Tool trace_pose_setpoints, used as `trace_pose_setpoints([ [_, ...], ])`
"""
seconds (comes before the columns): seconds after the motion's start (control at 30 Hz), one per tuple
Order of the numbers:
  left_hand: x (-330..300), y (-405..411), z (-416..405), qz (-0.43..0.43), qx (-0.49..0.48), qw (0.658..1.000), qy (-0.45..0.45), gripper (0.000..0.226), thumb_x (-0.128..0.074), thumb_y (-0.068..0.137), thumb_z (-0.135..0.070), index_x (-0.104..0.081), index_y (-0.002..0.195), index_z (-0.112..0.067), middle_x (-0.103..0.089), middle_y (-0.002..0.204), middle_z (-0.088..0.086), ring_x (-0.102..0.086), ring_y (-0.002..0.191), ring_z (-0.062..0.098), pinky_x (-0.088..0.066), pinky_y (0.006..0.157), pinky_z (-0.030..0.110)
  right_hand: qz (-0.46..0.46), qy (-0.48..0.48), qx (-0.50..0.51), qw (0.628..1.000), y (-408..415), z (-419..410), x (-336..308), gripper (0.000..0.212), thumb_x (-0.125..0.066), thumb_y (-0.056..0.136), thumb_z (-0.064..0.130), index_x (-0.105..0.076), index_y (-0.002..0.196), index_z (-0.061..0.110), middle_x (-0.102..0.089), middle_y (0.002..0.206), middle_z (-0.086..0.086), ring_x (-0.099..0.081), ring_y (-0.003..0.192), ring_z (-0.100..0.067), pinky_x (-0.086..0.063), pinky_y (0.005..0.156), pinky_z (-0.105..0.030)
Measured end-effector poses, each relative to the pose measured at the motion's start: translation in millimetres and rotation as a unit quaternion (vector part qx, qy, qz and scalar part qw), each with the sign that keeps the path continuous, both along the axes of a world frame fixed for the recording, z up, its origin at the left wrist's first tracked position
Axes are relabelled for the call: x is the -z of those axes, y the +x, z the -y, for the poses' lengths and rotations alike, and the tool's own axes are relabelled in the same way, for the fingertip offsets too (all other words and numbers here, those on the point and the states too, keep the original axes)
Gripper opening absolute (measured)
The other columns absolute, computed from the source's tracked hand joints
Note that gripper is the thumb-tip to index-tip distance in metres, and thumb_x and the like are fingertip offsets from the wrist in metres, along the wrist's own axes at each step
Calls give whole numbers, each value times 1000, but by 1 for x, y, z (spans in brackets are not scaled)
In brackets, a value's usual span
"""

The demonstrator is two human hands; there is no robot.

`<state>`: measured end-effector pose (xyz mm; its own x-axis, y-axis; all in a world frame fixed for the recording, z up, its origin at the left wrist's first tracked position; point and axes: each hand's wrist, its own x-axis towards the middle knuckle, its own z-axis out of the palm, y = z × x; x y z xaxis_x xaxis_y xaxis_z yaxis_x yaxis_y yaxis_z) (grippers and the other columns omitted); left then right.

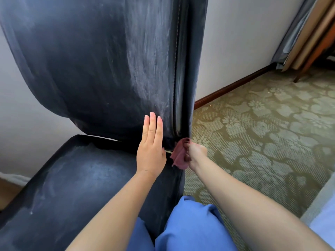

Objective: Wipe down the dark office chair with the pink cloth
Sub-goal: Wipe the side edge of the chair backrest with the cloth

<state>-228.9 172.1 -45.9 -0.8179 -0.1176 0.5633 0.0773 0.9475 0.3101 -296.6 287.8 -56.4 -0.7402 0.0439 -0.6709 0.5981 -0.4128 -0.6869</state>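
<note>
left hand (pixel 151 151): fingers straight, flat on the chair (pixel 101 69) backrest's lower part | right hand (pixel 196 153): grips bunched pink cloth (pixel 179 154) at backrest's 5 o'clock corner, beside the seat | patterned carpet (pixel 262 133) at 3 o'clock

The dark office chair (pixel 94 69) has a dusty, streaky leather backrest standing upright over a padded seat, and the pink cloth (pixel 179 154) is bunched up at the backrest's lower right edge, right by the seat gap.
</note>
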Motion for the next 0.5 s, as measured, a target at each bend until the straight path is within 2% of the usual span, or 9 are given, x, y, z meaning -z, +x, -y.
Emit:
trace_pose_setpoints([
  [0.07,-6,7,-1,20,4,1000,13,112,-68,58,18,-9,148,-12,-5,158,5,-2,144,21,-39,93,15,-31,8,-10,999,9,2,-18,20,-56,87,-8,-65,98,6,-63,75,-9,-60,51,-16,-45,37,-19],
  [0.13,-12,13,-2,50,8,999,15,115,-63,60,19,-1,150,-16,5,158,1,6,145,15,-46,79,15,-68,52,-31,996,13,1,-32,23,-55,89,-4,-68,99,13,-66,85,-7,-59,62,-13,-48,46,-20],
  [0.2,-19,19,-3,80,7,997,7,114,-61,64,17,7,149,-19,15,156,-5,14,144,11,-48,74,15,-108,89,-60,988,18,-2,-42,23,-55,90,-1,-68,97,17,-67,88,-3,-59,66,-10,-49,52,-18],
  [0.27,-27,24,-4,108,1,994,3,111,-59,68,15,8,149,-20,21,154,-9,17,144,11,-50,73,18,-138,111,-82,981,24,-4,-49,20,-56,91,2,-68,97,17,-67,87,-2,-61,70,-9,-49,57,-16],
  [0.37,-38,30,-8,143,-4,990,2,106,-56,71,13,7,151,-19,27,152,-11,16,144,12,-52,72,21,-162,121,-106,974,35,-5,-63,17,-58,90,4,-68,91,18,-68,91,-4,-64,79,-15,-54,69,-25],
  [0.47,-51,38,-10,166,-1,986,13,102,-54,74,11,5,151,-17,26,153,-9,9,146,13,-51,84,26,-189,93,-113,971,43,-5,-80,19,-56,89,-2,-68,95,11,-70,89,-7,-66,76,-15,-55,67,-24],
  [0.5,-55,40,-9,172,1,985,18,100,-55,75,9,3,152,-17,22,156,-7,4,147,13,-48,91,28,-197,83,-111,970,45,-5,-86,21,-55,89,-4,-68,99,8,-70,94,-10,-67,81,-17,-56,74,-27],
])
